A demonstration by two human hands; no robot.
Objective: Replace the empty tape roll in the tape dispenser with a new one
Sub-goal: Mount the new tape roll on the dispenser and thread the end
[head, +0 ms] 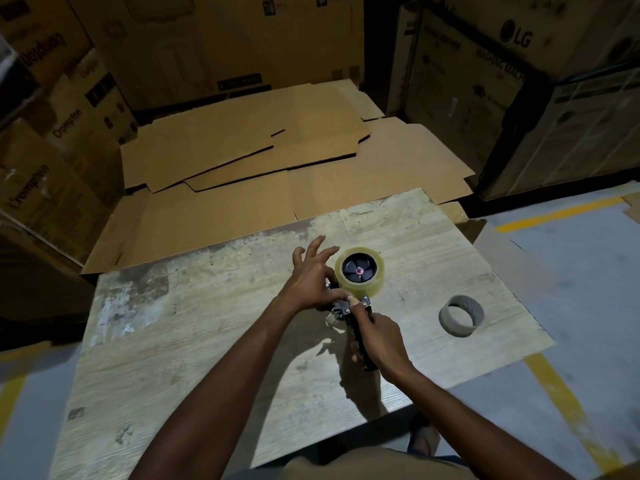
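A black tape dispenser (349, 311) lies on the worn wooden table (207, 341). A new roll of clear yellowish tape (360, 274) sits on its black hub. My right hand (379, 336) is wrapped around the dispenser's handle, thumb up near the metal front. My left hand (313, 275) rests beside the roll, thumb and forefinger pinched at the dispenser's front end where the tape comes off; the other fingers are spread. The empty grey cardboard core (460, 315) stands alone on the table to the right.
Flattened cardboard sheets (277, 161) lie stacked beyond the table's far edge. Tall cartons (502, 81) wall in the back and both sides. Grey floor with yellow lines (561, 403) runs along the right. A foot in a sandal (424, 441) shows below the table's near edge.
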